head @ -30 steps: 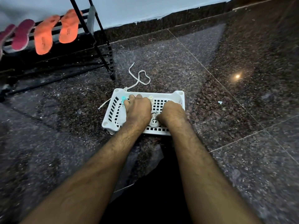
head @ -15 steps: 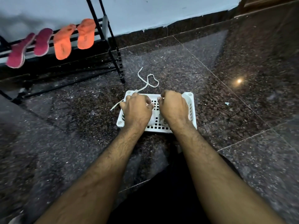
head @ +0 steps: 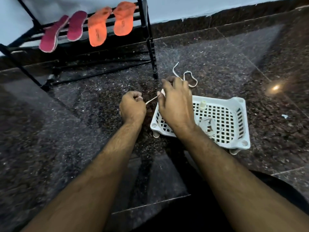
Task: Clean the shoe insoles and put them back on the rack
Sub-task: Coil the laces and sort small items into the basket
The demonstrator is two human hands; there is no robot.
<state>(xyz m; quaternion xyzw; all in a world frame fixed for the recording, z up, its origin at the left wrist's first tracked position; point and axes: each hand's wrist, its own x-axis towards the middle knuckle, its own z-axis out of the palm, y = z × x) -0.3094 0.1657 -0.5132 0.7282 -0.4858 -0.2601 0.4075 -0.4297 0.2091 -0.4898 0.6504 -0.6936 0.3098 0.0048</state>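
Your left hand (head: 133, 107) and right hand (head: 175, 104) pinch a white flat shoelace (head: 151, 100) taut between them, while the four pink and orange foam insoles (head: 98, 30) hang on the black metal rack (head: 151, 44), up-left, nearer your left.

A home, by the look of a corner floor (head: 217, 61) of polished dark granite tile against a pale painted wall (head: 184, 5). Black metal shoe rack (head: 147, 39) hung with pink and orange insoles (head: 98, 29); white plastic basket (head: 240, 124) set on the tiles.
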